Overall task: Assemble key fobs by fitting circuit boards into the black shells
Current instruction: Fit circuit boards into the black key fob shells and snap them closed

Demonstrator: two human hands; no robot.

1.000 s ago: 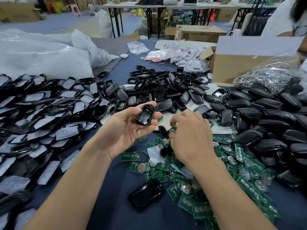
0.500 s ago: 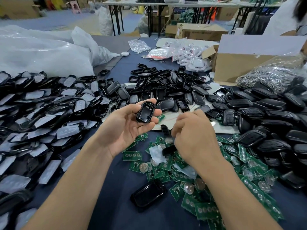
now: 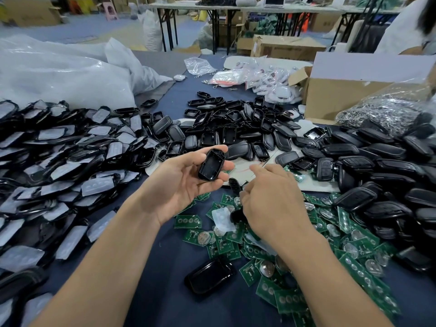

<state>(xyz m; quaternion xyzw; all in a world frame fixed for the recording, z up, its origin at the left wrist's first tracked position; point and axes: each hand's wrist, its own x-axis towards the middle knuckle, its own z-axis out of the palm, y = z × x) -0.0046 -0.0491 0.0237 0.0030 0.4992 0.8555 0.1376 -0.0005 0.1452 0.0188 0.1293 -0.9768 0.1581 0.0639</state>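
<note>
My left hand (image 3: 179, 185) is palm up and holds an empty black shell (image 3: 210, 165) between thumb and fingertips, hollow side facing me. My right hand (image 3: 273, 199) hovers palm down over the pile of green circuit boards (image 3: 354, 251), its index finger stretched forward and the other fingers curled. Its palm side is hidden, so I cannot see whether it holds anything. A small black part (image 3: 234, 185) lies between the hands, and a clear button pad (image 3: 221, 219) rests at the pile's near edge. Another black shell (image 3: 210, 276) lies on the blue cloth near me.
Heaps of black shells (image 3: 236, 131) fill the middle and right. Shells with clear film (image 3: 59, 166) cover the left. A cardboard box (image 3: 349, 90), a bag of metal rings (image 3: 387, 109) and white plastic sacks (image 3: 70, 74) stand behind. A person sits at the far right.
My right hand has lifted slightly and its index finger has straightened forward from a pinch. The left hand keeps the shell in about the same place.
</note>
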